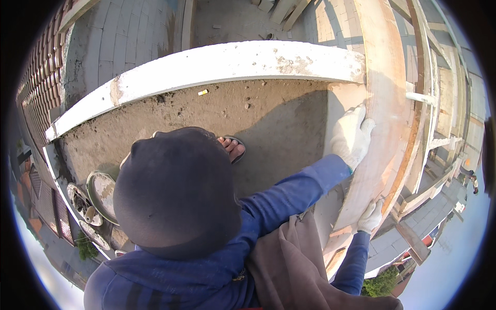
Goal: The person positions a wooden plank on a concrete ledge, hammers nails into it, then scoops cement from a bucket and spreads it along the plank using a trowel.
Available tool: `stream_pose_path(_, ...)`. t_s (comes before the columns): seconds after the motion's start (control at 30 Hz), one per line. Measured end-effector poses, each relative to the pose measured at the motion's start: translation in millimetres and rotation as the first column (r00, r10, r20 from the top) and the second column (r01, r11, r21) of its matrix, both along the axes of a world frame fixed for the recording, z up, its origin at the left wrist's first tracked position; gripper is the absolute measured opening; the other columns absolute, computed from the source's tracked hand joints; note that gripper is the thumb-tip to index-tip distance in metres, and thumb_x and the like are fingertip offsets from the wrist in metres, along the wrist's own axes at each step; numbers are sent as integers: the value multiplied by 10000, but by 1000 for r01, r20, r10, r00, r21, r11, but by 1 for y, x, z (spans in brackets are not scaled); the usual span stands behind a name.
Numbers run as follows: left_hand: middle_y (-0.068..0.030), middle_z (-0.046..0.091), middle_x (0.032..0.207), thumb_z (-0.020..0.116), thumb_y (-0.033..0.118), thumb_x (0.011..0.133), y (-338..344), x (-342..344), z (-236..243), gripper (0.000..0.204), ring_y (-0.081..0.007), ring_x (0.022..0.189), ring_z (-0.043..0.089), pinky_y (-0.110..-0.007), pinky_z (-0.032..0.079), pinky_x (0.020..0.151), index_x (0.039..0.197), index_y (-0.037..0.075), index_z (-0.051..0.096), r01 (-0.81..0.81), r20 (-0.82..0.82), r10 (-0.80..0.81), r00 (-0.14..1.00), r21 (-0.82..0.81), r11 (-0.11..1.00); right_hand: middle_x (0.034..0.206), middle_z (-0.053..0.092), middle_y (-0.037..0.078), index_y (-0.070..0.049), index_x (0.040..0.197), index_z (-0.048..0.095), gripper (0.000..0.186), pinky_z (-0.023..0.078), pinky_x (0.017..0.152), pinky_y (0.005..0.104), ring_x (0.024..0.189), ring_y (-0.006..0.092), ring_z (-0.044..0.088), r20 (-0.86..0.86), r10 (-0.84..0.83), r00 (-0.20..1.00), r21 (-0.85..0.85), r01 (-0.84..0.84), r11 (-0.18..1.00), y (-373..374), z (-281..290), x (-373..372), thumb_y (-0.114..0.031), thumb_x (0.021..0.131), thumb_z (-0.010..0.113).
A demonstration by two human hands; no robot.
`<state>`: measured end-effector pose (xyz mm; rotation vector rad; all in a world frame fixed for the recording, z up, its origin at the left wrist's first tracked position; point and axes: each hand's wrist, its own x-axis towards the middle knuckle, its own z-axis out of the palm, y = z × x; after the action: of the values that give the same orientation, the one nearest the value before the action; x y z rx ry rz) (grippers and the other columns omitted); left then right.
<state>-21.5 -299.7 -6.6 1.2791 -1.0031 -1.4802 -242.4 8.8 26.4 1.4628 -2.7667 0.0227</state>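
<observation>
The wearer's own hands aren't in view AFAICT, so can't say if they're spread or pinching. A co-worker in a dark cap and blue top has both gloved hands on a long wood board. The board is on the right side, next to the end of the white wall top, w/ a white pipe by its far side. The upper glove lies on the near edge, fingers close together, thumb a bit apart. The lower glove is bent on the board near its other edge; can't tell if it pinches. The board looks flat, thin & stiff, prob. a bit heavy b/c it's so long. It might bend or tip if held at just 1 end. Dry wood shouldn't be too slippery, but edges may have splinters. Best grip: both long edges, hands well apart, gloves on.
</observation>
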Motion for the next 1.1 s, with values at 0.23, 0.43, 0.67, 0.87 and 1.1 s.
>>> stream_pose_path(0.23, -276, 748, 1043, 738, 204, 1003, -5, 14, 9, 275, -494, 987, 705, -473, 581, 854, 1150, -28, 723, 33, 44, -32, 999, -14, 999, 786, 644, 303, -18, 1037, 619, 452, 467, 648, 587, 716, 537, 641, 23, -18, 1000, -8, 18, 1000, 0, 0, 2, -443, 1147, 507)
stream_pose_path(0.43, -218, 721, 884, 733, 142, 1016, -1, 17, -1, 194, -243, 771, 709, -398, 554, 736, 1085, -39, 745, -58, -93, 54, 994, -49, 997, 765, 632, 288, -23, 1018, 616, 399, 457, 632, 581, 694, 516, 645, 37, 4, 999, -13, -3, 1000, -1, -1, 5, -401, 1131, 550)
stream_pose_path(0.67, -22, 810, 1077, 808, 110, 1012, -4, 31, -7, 293, -82, 929, 687, -260, 549, 863, 1265, -38, 811, 256, -520, -119, 846, 199, 946, 804, 718, 234, -28, 1095, 677, 394, 561, 694, 529, 768, 452, 742, 113, -70, 991, 31, 67, 997, 3, 5, 9, -413, 1112, 594)
stream_pose_path(0.87, -88, 817, 1083, 827, 108, 1004, -12, 8, -11, 243, -147, 920, 723, -278, 551, 846, 1190, -47, 807, 137, -221, -137, 966, -17, 990, 1016, 798, 206, -103, 1289, 735, 632, 596, 862, 519, 976, 426, 772, 30, -142, 989, -6, 142, 990, -5, 4, -11, -676, 1054, 611)
stream_pose_path(1.1, -167, 766, 1327, 864, 201, 989, -11, 13, -27, 594, -252, 1159, 723, -384, 577, 981, 1459, -99, 656, 217, -53, -220, 974, -56, 975, 1099, 822, 183, -126, 1347, 740, 775, 594, 949, 511, 1048, 384, 784, 35, -133, 990, -90, 136, 987, 21, -19, -7, -801, 1037, 520)
